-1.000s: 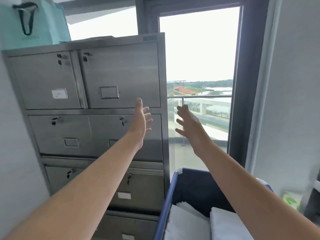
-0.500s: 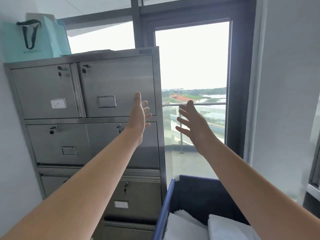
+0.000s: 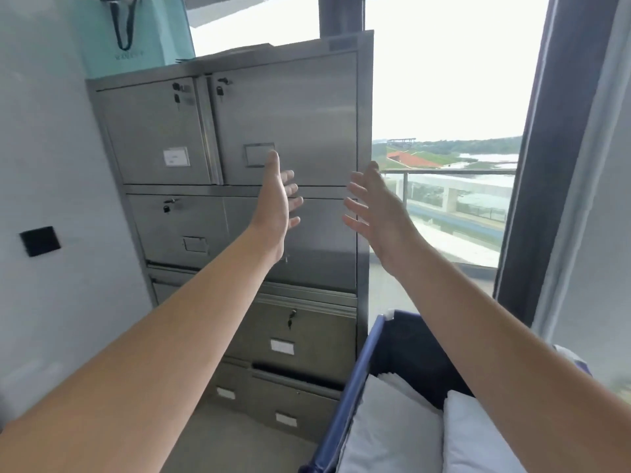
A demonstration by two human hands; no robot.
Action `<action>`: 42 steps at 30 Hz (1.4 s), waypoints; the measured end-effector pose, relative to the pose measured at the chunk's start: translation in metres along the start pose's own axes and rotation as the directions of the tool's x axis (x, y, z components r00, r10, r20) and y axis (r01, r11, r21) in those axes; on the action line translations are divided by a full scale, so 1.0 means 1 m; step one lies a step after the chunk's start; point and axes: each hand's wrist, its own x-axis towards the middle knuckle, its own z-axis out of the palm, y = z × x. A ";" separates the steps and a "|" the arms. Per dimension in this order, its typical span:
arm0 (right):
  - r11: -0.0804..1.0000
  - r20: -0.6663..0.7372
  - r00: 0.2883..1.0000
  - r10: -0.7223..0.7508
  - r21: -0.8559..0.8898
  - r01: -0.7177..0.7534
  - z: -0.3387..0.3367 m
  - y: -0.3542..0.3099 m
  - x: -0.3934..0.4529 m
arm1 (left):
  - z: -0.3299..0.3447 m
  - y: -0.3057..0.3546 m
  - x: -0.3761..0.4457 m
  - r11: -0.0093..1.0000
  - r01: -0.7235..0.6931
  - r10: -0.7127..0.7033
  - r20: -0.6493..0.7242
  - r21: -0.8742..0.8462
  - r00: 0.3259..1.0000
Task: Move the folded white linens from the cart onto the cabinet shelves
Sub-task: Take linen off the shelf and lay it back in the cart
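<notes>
Both hands, left (image 3: 278, 203) and right (image 3: 374, 203), are being held out empty, fingers spread, before the shut cabinet (image 3: 290, 124); linens (image 3: 386, 431) are lying well below the fingertips in the cart (image 3: 362, 363). A door should be opened first.

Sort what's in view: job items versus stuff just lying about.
Job: linens, cart, cabinet, left hand, right hand, both empty with open fingers.
Lying about: teal bag on the cabinet, black wall plate, window.
</notes>
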 end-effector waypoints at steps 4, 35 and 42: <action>0.999 0.109 0.993 0.041 -0.025 -0.038 0.033 0.018 -0.005 | -0.039 -0.001 -0.018 0.998 0.054 -0.055 -0.151 -0.013 0.987; 0.912 0.929 0.359 -0.093 0.224 -0.345 0.346 -0.069 -0.317 | -0.284 0.185 -0.410 0.931 0.022 0.345 -0.896 0.365 0.280; 0.893 0.972 0.132 -0.195 0.232 -0.386 0.413 -0.097 -0.450 | -0.329 0.231 -0.537 0.904 0.080 0.417 -0.908 0.419 0.043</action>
